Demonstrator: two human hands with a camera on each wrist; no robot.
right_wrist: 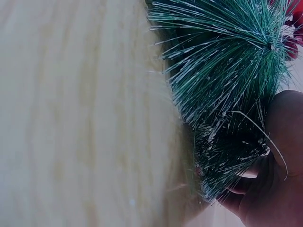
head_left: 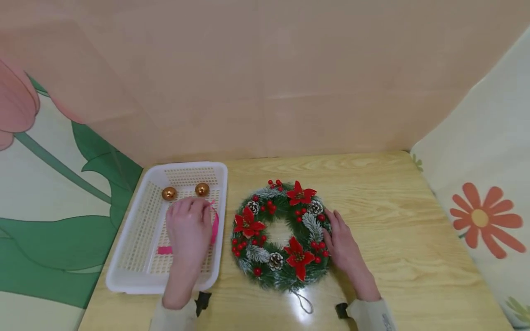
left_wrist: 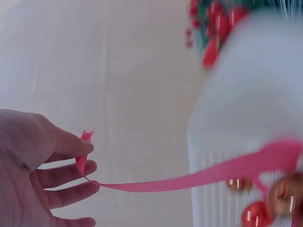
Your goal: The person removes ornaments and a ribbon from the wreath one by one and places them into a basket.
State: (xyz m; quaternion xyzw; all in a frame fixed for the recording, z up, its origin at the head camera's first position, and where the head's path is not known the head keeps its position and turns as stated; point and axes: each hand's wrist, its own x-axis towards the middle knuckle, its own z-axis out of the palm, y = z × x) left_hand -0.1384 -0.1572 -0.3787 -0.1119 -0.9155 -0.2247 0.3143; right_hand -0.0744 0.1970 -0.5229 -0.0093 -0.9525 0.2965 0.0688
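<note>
My left hand (head_left: 191,227) is above the white basket, pinching one end of a pink ribbon (left_wrist: 175,183) between thumb and fingers. The ribbon stretches from the fingertips down toward the basket; a pink piece (head_left: 164,250) shows inside on the other side of the hand. On the table to the right lies a round green wreath (head_left: 271,278) with red flowers, berries, pinecones and frosted sprigs. My right hand (head_left: 342,243) grips its right edge, the thumb on top and fingers around the outer side, partly hidden by the needles in the right wrist view.
The white plastic basket (head_left: 224,184) stands at the table's left side. Two shiny copper balls (head_left: 169,193) lie in it, and a red ball (left_wrist: 258,214) appears there in the left wrist view. A thin cord loop (head_left: 305,303) sticks out from the wreath's near edge.
</note>
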